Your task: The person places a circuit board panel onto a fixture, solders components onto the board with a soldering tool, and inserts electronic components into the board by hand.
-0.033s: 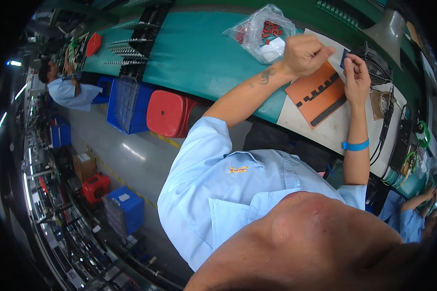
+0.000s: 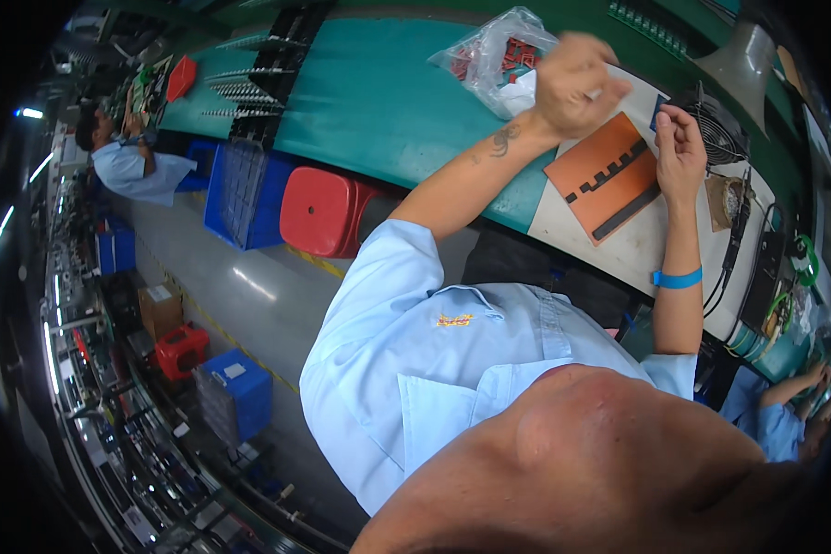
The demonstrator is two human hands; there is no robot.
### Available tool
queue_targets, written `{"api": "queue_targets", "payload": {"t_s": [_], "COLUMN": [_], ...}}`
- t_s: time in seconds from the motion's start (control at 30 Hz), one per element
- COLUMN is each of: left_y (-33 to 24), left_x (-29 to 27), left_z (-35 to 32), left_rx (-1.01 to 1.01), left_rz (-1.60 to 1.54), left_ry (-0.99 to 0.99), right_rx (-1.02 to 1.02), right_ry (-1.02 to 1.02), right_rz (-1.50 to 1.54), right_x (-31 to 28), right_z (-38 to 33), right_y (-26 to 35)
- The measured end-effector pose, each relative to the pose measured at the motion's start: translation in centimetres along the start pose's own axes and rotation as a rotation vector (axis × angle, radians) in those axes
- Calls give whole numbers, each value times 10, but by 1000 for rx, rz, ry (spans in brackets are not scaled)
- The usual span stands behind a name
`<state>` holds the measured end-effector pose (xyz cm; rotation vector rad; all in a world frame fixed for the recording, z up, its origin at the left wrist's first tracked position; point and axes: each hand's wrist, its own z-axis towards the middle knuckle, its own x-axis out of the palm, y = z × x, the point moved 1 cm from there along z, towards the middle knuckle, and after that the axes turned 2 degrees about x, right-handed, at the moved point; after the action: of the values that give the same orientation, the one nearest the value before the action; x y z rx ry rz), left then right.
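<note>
My left hand (image 2: pixel 574 88), blurred at its edges, is raised over the far edge of an orange sheet (image 2: pixel 608 143), beside a clear plastic bag (image 2: pixel 471 46) of small red parts (image 2: pixel 519 54). Its fingers are curled in; whatever they hold is hidden. At the sheet's right side, my right hand (image 2: pixel 680 157) has thumb and fingers drawn together at a small dark blue piece (image 2: pixel 658 111), only partly seen. A row of small black blocks (image 2: pixel 609 173) and a long dark strip (image 2: pixel 626 214) lie on the sheet.
A black fan (image 2: pixel 722 138) stands behind my right hand, near a grey duct (image 2: pixel 743 55). Cables run down the bench's right side. A red stool (image 2: pixel 314 210) and a blue crate (image 2: pixel 235 208) stand at the left; co-workers sit far left (image 2: pixel 138 171) and lower right (image 2: pixel 780 420).
My left hand has shifted slightly up and is more smeared, its fingers turning. The right hand stays almost where it was, at the blue piece.
</note>
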<state>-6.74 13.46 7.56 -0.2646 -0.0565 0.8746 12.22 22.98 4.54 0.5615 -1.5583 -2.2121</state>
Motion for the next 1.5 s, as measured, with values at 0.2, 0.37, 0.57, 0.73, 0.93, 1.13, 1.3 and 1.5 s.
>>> {"api": "queue_targets", "payload": {"t_s": [0.2,0.37,0.57,0.73,0.93,1.13,1.3,1.5], "left_y": [32,143,198,256,325,354,319,232], "left_x": [-79,-213,-267,-326,-415,-400,-394,-318], "left_z": [25,15,49,48,46,63,87,85], "left_rx": [-434,-523,-1069,-1207,-1271,-1020,-764,-276], "left_rz": [197,921,1187,1162,1539,1669,1640,1314], "left_ry": [-371,-221,-169,61,494,428,152,-117], "right_rx": [-11,-47,-77,-142,-258,-232,-315,-299], "right_ry": [19,51,37,-13,29,-5,17,-22], "right_rz": [-109,-139,-204,-216,-174,-206,-197,-239], "right_x": [-1,2,-1,1,5,-7,0,-2], "right_z": [-6,-4,-6,-2,1,-8,-6,-6], "right_y": [-4,0,0,3,7,8,5,4]}}
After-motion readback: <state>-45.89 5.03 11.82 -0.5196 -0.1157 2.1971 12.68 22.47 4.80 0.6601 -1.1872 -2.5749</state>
